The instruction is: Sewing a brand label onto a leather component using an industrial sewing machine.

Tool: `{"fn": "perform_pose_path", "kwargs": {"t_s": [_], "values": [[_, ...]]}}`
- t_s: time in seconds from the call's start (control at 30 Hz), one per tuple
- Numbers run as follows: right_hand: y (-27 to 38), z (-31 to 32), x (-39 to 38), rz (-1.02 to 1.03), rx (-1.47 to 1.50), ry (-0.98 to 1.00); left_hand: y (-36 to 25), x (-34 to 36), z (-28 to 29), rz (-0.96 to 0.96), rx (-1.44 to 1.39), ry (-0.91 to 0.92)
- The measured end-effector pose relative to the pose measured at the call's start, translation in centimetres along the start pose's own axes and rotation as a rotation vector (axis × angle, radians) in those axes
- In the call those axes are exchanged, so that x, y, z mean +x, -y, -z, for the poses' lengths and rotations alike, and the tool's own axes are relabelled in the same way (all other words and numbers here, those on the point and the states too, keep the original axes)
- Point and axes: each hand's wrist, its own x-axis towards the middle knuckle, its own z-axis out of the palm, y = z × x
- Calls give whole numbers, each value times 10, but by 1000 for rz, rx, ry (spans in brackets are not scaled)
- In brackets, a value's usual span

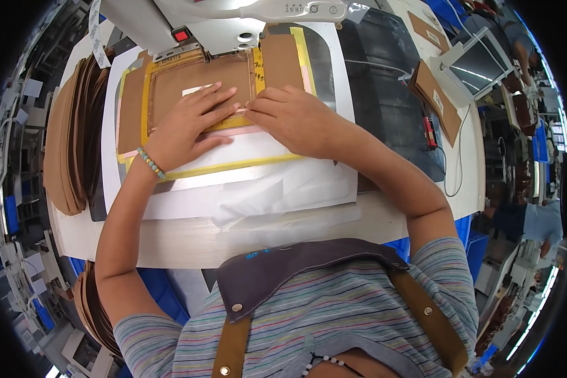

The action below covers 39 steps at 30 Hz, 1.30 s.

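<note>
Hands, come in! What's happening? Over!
Left hand spread over brown panel. Right hand bunched at yellow frame, near right corner. White machine overhangs far edge.

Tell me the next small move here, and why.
I'd probably press the brown panel down along the near edge of the yellow-edged frame with the right hand: its fingertips are already bunched at the near-right corner, while the left hand lies spread over the panel and frame, seemingly steadying them.
</note>
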Motion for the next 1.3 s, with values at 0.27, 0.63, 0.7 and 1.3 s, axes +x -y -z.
{"fn": "perform_pose_path", "kwargs": {"t_s": [0.27, 0.63, 0.7, 1.3], "values": [[-27, 30, -17, -187, 92, -21, -4, -1, -5, 11, 38, -22], [-18, 45, -41, -340, 82, -217, -7, 0, -9, -9, 119, -87], [-10, 49, -43, -360, 113, -182, -9, -1, -9, -6, 141, -110], [-1, 41, -65, -264, 56, -152, 7, -35, -37, 244, -21, -252]]}}
